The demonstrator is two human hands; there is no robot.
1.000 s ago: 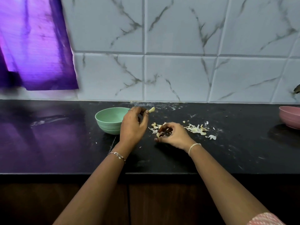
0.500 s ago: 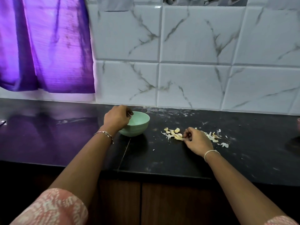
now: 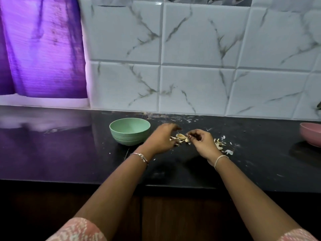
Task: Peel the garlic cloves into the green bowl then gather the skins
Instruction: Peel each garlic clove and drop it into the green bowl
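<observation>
Peeling in hand: right grip (image 3: 201,142) pinches a garlic piece (image 3: 188,136) beside the clove pile (image 3: 181,136). Left grip (image 3: 161,138), blurred, seems loosely spread. Next: strip the skin, drop the clove into the green bowl (image 3: 130,132).

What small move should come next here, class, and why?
Probably close the left hand on the piece that the right hand pinches, and start peeling. The left hand, seemingly empty, hovers over the garlic pile beside the bowl.

The black bench (image 3: 69,153) holds a green bowl (image 3: 129,131), a pink bowl (image 3: 311,134) at the right edge, and garlic bits and skins (image 3: 220,145) lying between them.
</observation>
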